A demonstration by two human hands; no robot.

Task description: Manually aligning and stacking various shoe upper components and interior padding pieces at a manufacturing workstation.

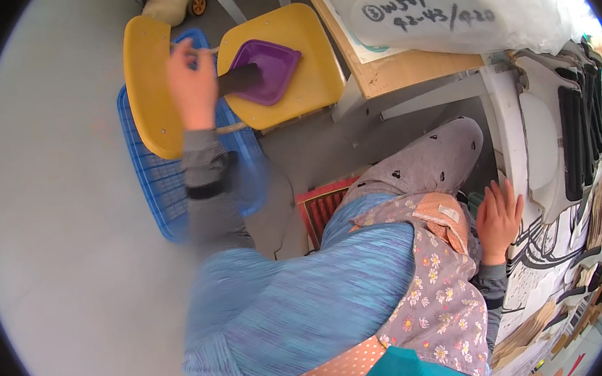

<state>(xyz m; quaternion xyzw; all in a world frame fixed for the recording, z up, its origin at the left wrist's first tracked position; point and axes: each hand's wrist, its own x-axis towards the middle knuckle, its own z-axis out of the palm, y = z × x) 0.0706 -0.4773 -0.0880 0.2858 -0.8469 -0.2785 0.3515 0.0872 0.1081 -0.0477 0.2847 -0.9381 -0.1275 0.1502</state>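
Grey floor fills the left of the scene, with a cluttered workbench [528, 168] curving along the right edge. On the far side, a purple square tray [272, 65] lies flat on the seat of a yellow plastic chair [303, 52], and a dark brush head [240, 79] rests over the tray's left rim. The left hand [191, 79], reaching out from a grey striped sleeve, is closed around the pale handle of that brush, fingers curled together at the tray's left side; motion blur softens the arm. Just left of the seat stands the chair's yellow backrest [145, 87], and beneath and behind it a blue plastic mesh basket [153, 179] sits on the floor. Nearer, a red slatted item [324, 204] shows on the floor between the basket and the person's lap, which is covered by blue striped fabric and a floral apron. At near right, the right hand [498, 217] lies flat on the workbench edge, fingers spread apart and holding nothing, beside white cut pieces [541, 145] and black strips [573, 143]. Farther right, stacks of patterned pieces line the bench. At the far right, a wooden board [391, 73] carries a clear plastic bag [457, 2] with handwriting on it.
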